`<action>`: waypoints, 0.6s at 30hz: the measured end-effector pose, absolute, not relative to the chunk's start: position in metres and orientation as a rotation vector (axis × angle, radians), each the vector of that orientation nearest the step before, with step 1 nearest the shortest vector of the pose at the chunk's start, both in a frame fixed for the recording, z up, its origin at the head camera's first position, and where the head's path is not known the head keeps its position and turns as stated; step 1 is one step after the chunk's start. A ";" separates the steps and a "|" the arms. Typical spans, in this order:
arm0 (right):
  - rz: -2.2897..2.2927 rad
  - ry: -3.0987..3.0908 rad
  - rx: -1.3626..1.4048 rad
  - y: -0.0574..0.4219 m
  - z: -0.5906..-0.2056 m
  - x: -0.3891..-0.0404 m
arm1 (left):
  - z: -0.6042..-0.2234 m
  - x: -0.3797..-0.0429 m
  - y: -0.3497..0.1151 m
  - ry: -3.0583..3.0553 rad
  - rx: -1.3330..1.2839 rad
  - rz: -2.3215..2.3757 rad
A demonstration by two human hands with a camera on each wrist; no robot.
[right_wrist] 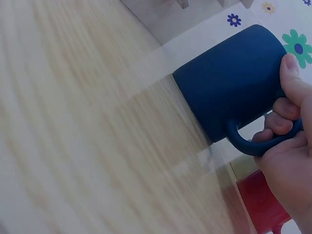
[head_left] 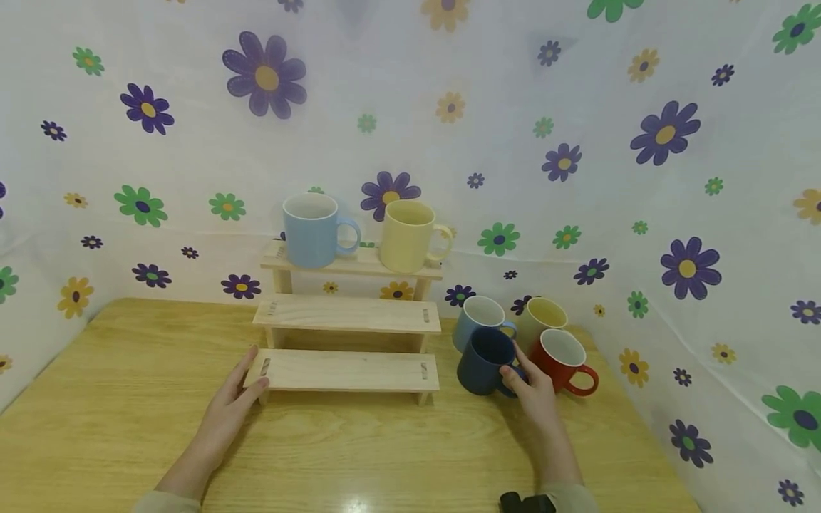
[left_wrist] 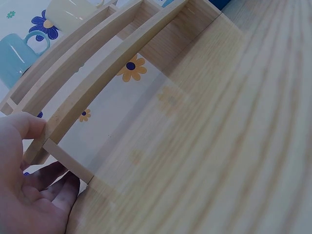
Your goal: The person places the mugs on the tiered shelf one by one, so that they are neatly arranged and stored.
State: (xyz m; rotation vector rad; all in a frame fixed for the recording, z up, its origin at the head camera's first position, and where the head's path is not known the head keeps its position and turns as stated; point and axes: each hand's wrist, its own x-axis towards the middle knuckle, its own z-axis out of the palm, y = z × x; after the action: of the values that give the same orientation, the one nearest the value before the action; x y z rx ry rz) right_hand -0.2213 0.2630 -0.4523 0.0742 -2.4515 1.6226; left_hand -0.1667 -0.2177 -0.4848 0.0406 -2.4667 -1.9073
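Observation:
A three-tier wooden stand [head_left: 349, 372] occupies the middle of the table. My left hand [head_left: 226, 405] grips the left end of its lowest board, thumb at the board's edge and fingers curled beneath, as the left wrist view shows. On the right, my right hand [head_left: 537, 393] holds a dark blue mug [head_left: 476, 372] by its handle, thumb near the rim. The right wrist view shows the fingers through the mug's handle [right_wrist: 248, 146]. This mug is upright, its base right at the tabletop. The top tier carries a light blue mug [head_left: 311, 235] and a pale yellow mug [head_left: 405, 239].
Behind the dark blue mug is another light blue mug [head_left: 468, 328]. A yellow mug [head_left: 529, 329] and a red mug [head_left: 556, 367] stand close to its right. Flower-patterned cloth [head_left: 500, 149] borders the back and sides of the wooden table [head_left: 359, 456].

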 end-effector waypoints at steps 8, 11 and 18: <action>1.843 -2.266 -0.070 0.257 -0.456 -0.222 | -0.485 -0.166 -0.217 -2.458 0.027 -1.913; 1.931 -2.172 -0.091 0.256 -0.457 -0.223 | -0.485 -0.167 -0.218 -2.449 0.017 -1.924; 2.019 -2.047 -0.144 0.253 -0.459 -0.225 | -0.484 -0.166 -0.218 -2.448 0.013 -1.920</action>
State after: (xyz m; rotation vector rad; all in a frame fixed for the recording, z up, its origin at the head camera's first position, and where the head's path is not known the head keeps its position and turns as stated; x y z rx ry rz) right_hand -0.2251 0.2525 -0.4588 -0.1437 -2.0472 2.0189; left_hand -0.1662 -0.2182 -0.4844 0.0127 -2.4483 -1.9201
